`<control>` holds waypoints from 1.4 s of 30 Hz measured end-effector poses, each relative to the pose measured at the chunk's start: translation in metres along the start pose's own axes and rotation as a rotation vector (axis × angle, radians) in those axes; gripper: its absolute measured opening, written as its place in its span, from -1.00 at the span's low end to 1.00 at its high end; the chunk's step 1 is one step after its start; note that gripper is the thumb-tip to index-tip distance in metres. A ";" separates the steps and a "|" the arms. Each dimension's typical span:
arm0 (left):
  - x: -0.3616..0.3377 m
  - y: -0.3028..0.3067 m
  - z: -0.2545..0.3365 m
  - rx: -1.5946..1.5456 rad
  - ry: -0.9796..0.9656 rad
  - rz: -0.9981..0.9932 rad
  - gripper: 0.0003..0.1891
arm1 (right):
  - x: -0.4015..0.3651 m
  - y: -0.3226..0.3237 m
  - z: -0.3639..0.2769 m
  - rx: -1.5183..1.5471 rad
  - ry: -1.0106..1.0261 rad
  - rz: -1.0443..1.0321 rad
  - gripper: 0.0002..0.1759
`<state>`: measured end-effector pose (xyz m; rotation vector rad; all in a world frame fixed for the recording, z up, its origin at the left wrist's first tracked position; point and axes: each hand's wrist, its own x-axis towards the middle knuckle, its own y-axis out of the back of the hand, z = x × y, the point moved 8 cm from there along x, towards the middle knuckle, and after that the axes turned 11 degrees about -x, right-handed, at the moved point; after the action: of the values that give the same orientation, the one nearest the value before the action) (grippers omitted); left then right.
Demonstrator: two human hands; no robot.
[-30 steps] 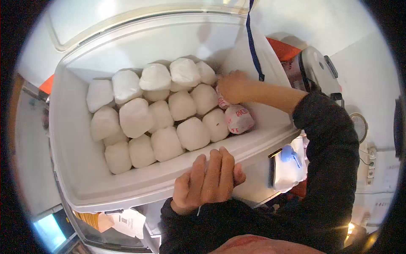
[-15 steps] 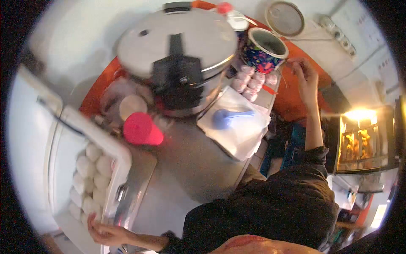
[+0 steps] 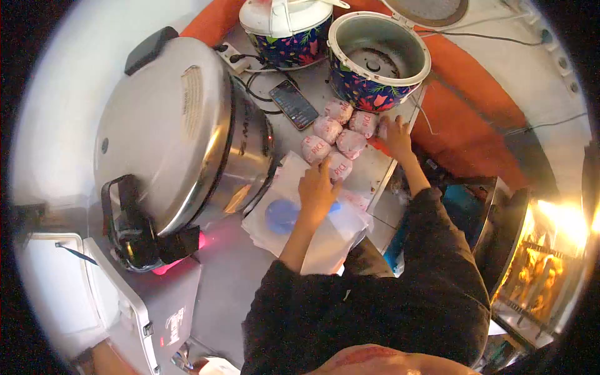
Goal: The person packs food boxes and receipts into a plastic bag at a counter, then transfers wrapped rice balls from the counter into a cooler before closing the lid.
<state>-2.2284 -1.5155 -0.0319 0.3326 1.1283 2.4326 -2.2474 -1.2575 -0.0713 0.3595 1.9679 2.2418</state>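
Several round packets in pale paper printed RICE (image 3: 315,149) sit in a cluster on the counter. My left hand (image 3: 317,192) reaches over the stack of white paper sheets (image 3: 300,251), fingers apart, fingertips against the nearest packet (image 3: 339,165). At the cluster's right side, my right hand (image 3: 397,139) has its fingers spread at the outermost packet (image 3: 382,127), touching it. A blue spoon (image 3: 282,215) lies on the sheets, partly hidden by my left wrist.
A large steel cooker (image 3: 169,137) fills the left. Behind the packets are a phone (image 3: 294,104), an open flowered pot (image 3: 380,62) and a lidded one (image 3: 287,37). A white cooler (image 3: 122,306) stands lower left, a lit food cabinet (image 3: 537,269) at right.
My left hand has moved from the cooler with white balls to the packets. My right hand has come down from beside the open pot to the outermost packet. The view has shifted.
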 end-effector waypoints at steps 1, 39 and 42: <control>0.007 -0.009 0.007 0.060 0.029 -0.030 -0.35 | -0.008 -0.003 -0.001 -0.049 0.048 0.016 -0.24; -0.303 0.467 -0.371 0.221 0.292 0.218 -0.11 | -0.210 0.481 -0.679 0.896 1.564 -0.018 -0.48; -0.308 0.447 -0.418 0.319 0.340 0.319 -0.07 | -0.220 0.460 -0.775 0.777 1.483 -0.395 -0.42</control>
<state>-2.2484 -2.1975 0.0340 0.2105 1.7379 2.6476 -2.2181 -2.1182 0.2731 -1.9505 2.9196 1.2820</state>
